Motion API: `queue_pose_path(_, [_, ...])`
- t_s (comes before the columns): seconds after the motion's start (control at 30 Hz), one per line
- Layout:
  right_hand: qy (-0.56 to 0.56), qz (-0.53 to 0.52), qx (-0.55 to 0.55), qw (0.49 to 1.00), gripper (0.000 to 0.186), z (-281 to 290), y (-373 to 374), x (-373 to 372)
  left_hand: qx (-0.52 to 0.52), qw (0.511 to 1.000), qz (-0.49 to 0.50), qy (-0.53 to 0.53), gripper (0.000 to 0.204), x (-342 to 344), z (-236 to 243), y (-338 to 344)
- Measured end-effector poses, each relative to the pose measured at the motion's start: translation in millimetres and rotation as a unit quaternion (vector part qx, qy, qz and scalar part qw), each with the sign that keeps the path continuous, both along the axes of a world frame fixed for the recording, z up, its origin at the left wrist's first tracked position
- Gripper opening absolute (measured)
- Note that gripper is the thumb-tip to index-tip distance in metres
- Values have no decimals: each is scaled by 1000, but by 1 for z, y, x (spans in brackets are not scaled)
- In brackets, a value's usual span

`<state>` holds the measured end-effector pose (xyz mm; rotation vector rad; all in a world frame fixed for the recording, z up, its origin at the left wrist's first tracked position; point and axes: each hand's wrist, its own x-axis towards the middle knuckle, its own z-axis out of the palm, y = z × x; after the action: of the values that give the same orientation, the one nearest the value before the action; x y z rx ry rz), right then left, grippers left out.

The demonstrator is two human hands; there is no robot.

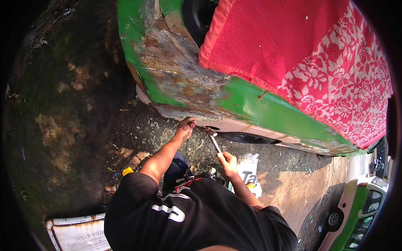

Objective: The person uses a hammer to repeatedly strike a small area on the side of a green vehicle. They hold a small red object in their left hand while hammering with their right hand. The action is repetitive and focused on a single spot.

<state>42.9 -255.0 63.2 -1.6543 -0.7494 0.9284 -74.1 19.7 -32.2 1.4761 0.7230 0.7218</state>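
My right hand (228, 165) grips the light-coloured handle of a hammer (215, 142), its head raised beside the lower edge of the vehicle body. Just left of the hammer head, my left hand (184, 128) is closed against the bottom edge of the bodywork. A small brownish round end shows at the top of that fist; what it belongs to I cannot make out. Above both hands curves a green vehicle panel (255, 106), with a large scraped patch (180, 75) of bare, rusty and tan surface.
A red-and-white floral blanket (268, 46) drapes over the vehicle. Below it sits a dark tyre (247, 137). Paint flakes litter the ground. Near me lie a printed white sheet (250, 169) and a yellow piece (127, 171). A white sign (79, 234) and a green-and-white van (358, 213) stand farther off.
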Motion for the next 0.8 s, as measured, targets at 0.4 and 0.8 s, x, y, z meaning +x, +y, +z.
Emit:
queue_pose_path(0.4, [-94,-89,-96,987,43,7,-73,28,268,957,24,108,11,-25,25,-60])
queue_pose_path(0.8, [-78,-124,-123,982,42,0,-111,23,267,960,12,88,17,-25,30,-85])
